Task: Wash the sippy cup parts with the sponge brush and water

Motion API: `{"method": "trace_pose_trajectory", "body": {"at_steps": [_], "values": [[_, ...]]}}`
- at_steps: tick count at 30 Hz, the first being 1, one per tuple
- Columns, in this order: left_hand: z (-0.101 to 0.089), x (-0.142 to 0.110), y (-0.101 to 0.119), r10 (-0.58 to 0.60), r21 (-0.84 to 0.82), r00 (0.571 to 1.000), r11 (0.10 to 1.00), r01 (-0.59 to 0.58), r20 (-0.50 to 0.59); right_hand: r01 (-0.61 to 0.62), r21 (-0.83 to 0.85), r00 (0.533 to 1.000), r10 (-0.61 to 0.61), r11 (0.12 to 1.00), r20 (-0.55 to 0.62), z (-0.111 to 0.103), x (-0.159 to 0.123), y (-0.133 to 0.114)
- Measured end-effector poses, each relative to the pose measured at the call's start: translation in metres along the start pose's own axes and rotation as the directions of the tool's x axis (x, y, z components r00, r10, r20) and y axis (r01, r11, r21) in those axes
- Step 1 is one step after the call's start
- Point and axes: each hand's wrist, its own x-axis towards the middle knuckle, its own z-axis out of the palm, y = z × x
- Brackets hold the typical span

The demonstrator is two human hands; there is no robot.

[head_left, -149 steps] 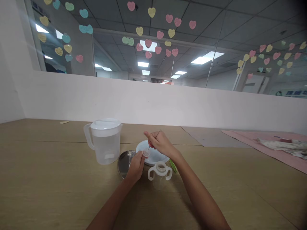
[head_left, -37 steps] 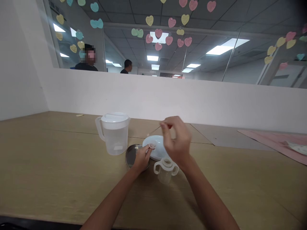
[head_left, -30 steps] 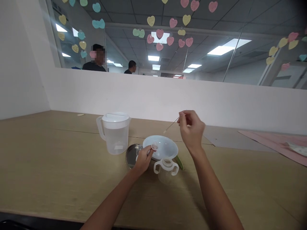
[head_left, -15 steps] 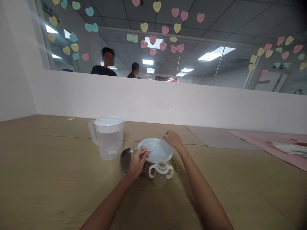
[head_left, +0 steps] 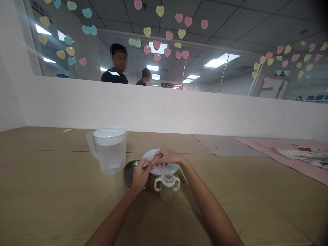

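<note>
My left hand is closed in a pinch above the steel bowl. Its fingertips meet those of my right hand, which reaches in over the white bowl with its thumb and a finger pinched together. A small pale piece shows faintly between them; the fingers cover most of it. Close in front stands a clear baby bottle, upright and without a lid, with a white two-handled collar. A slim green thing lies partly hidden beside the white bowl.
A lidded clear plastic pitcher stands left of the bowls. On the right, a pink sheet carries plastic-wrapped items. A white wall with a window closes off the table's back; two people are visible through the glass.
My right hand has come left and toward me, from the white bowl's far right edge to my left fingertips. The thin strand that stretched between the hands no longer shows. The view has shifted slightly right.
</note>
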Motion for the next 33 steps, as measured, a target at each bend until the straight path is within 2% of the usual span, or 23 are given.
{"method": "trace_pose_trajectory", "body": {"at_steps": [4,7,10,12,14,17,20,24,27,30,33], "values": [[-0.003,0.001,0.004,0.027,0.021,1.000,0.999,-0.026,-0.013,0.040,0.055,0.984,-0.030,0.998,-0.174,0.010,0.011,0.004],[-0.006,0.001,0.007,0.052,0.088,0.999,0.995,-0.051,-0.009,0.046,0.057,0.980,-0.034,0.997,-0.195,0.009,0.015,0.010],[-0.011,0.001,0.006,0.055,0.167,0.996,0.985,-0.043,-0.072,-0.006,0.056,0.985,0.015,0.998,-0.171,0.004,0.012,0.014],[-0.015,0.003,0.001,0.006,0.144,0.985,0.989,0.018,-0.170,-0.037,0.052,0.992,0.043,0.998,-0.118,0.001,0.009,0.015],[-0.019,0.007,-0.006,-0.097,0.064,0.951,0.991,0.121,-0.294,-0.040,0.013,0.997,0.041,0.999,-0.070,-0.002,0.006,0.017],[-0.024,0.012,-0.019,-0.241,0.007,0.887,0.964,0.265,-0.393,-0.079,-0.211,0.992,0.057,0.974,-0.109,-0.003,0.006,0.021],[-0.025,0.013,-0.028,-0.281,0.090,0.887,0.938,0.334,-0.367,-0.175,-0.447,0.974,0.090,0.877,-0.206,-0.002,0.010,0.027],[-0.020,0.009,-0.030,-0.265,0.158,0.921,0.935,0.317,-0.285,-0.234,-0.512,0.966,0.137,0.826,-0.219,0.002,0.018,0.039],[-0.019,0.005,-0.027,-0.242,0.276,0.950,0.916,0.291,-0.199,-0.249,-0.498,0.966,0.178,0.831,-0.185,0.007,0.023,0.046],[-0.020,0.004,-0.025,-0.238,0.423,0.965,0.867,0.263,-0.111,-0.217,-0.424,0.976,0.185,0.879,-0.116,0.013,0.026,0.051],[-0.020,0.004,-0.023,-0.253,0.448,0.966,0.858,0.252,-0.060,-0.154,-0.309,0.988,0.151,0.939,-0.032,0.015,0.028,0.055]]}}
